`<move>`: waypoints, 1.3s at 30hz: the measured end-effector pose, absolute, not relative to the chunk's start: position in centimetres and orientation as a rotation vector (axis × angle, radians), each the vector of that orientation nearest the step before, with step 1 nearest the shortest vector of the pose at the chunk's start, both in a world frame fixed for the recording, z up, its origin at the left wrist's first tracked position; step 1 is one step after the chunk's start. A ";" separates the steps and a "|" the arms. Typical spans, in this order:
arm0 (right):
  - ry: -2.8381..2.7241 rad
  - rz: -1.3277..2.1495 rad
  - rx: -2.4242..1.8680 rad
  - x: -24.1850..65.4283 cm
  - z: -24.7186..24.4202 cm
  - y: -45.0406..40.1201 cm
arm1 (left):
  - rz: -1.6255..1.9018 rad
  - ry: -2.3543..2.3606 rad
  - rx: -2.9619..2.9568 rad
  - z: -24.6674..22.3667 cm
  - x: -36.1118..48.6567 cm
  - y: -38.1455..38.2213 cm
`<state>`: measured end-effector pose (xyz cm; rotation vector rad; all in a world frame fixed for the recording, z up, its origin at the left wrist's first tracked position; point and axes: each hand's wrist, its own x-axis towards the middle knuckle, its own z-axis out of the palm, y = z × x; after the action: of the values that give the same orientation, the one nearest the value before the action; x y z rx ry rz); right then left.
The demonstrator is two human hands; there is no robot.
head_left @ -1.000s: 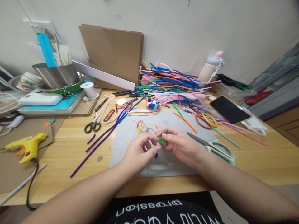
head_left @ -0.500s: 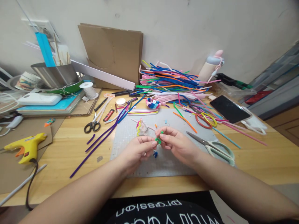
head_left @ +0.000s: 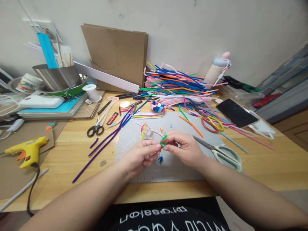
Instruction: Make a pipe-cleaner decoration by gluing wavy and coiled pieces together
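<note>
Between my two hands is a short green pipe cleaner (head_left: 164, 140), bent into a small curl with one end sticking up. My left hand (head_left: 146, 154) pinches its lower left part between thumb and fingertips. From the other side my right hand (head_left: 181, 147) grips it with thumb and forefinger; the fingertips hide part of it. Just below lies a small blue curled piece (head_left: 160, 158) on the grey cutting mat (head_left: 144, 175). Behind my hands rests a pink, yellow and white pipe-cleaner piece (head_left: 145, 131) with a pale stem. Tiny orange (head_left: 161, 130) and light blue (head_left: 171, 125) bits lie beyond.
Green-handled scissors (head_left: 227, 155) lie right of my hands, with a phone (head_left: 237, 112) farther back. A heap of pipe cleaners (head_left: 178, 85) fills the back. At left are purple pipe cleaners (head_left: 101, 149), black-handled scissors (head_left: 95, 130) and a yellow glue gun (head_left: 31, 152).
My right hand's fingers have shifted and turned around the green pipe cleaner, whose free end now points up more. My left hand stays nearly in place.
</note>
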<state>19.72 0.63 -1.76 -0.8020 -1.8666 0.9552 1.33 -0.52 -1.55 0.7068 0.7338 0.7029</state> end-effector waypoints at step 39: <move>-1.771 1.030 -0.879 20.3 -1.6 0.5 | 0.805 1.042 0.994 -1.3 1.6 -0.7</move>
<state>20.31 0.47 -1.60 -0.8786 -1.7714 1.0299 1.65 -0.71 -1.30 0.9936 1.0415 0.8055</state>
